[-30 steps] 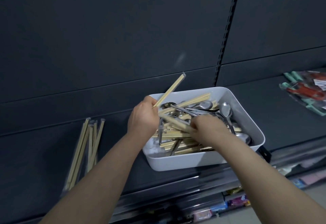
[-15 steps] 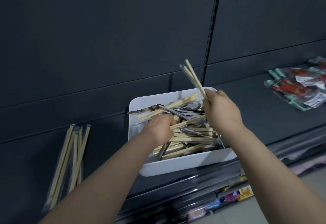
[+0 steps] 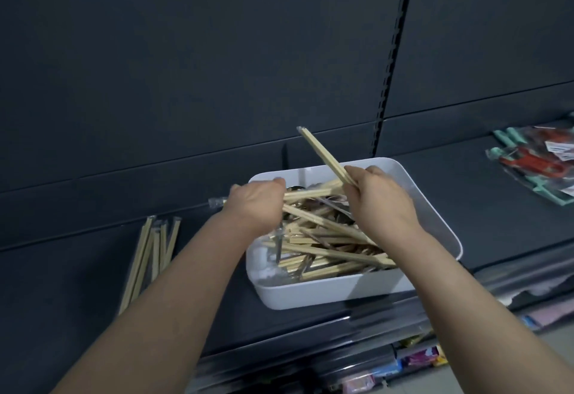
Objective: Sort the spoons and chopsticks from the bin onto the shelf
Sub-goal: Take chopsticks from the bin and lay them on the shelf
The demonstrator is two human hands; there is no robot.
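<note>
A white bin [image 3: 435,216] stands on the dark shelf [image 3: 77,269], filled with wrapped wooden chopsticks [image 3: 326,247] and metal spoons mixed in among them. My right hand [image 3: 382,204] is over the bin and grips a wrapped chopstick pair [image 3: 323,154] that sticks up and to the left. At the bin's left rim, my left hand [image 3: 254,201] holds another wrapped chopstick pair, whose clear wrapper end [image 3: 217,202] pokes out to the left. Several wrapped chopsticks [image 3: 152,254] lie in a pile on the shelf to the left.
Packaged red and teal items [image 3: 534,160] lie on the shelf at the far right. A dark back panel with a slotted upright [image 3: 394,52] rises behind the bin. Lower shelves with coloured packages [image 3: 419,359] show below the shelf's front edge.
My left hand has lifted out of the bin's contents to the left rim, with a chopstick pair in it. My right hand has stayed over the bin with its pair.
</note>
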